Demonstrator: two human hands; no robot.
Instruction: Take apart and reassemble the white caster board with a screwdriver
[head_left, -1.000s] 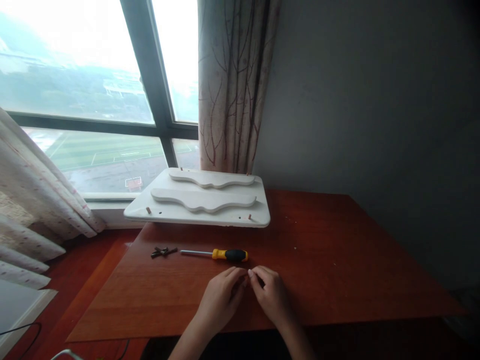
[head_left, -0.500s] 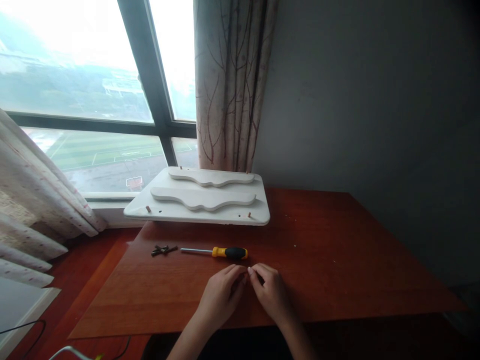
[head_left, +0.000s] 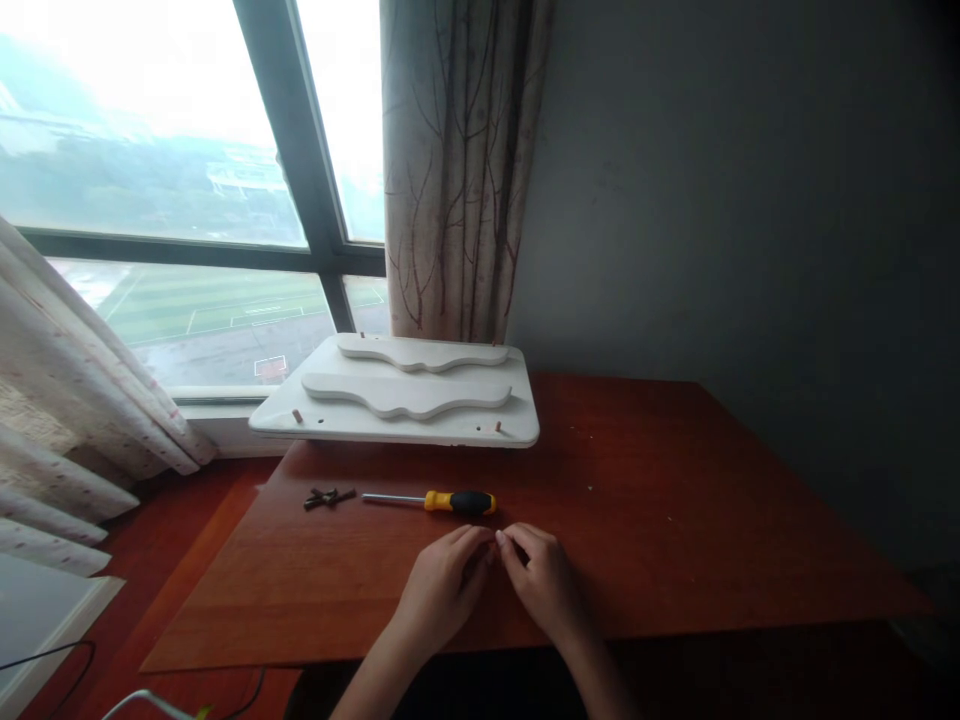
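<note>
My left hand and my right hand meet at the fingertips above the table's near side. Both have curled, pinched fingers; whatever they may hold is hidden or too small to name. Just beyond them lies a screwdriver with a yellow and black handle, its shaft pointing left. Left of its tip is a small pile of dark screws or bolts. Farther back rests a white board with wooden pegs standing up near its corners. Two white wavy-edged pieces lie on top of it.
The reddish-brown table has small pale specks on its right half. Behind the board hangs a patterned curtain beside a large window. Another curtain is at left. A grey wall stands at the back right.
My hands stay pinched together in almost the same place. The view has shifted very slightly; the screwdriver, dark pile and white board have not moved on the table.
</note>
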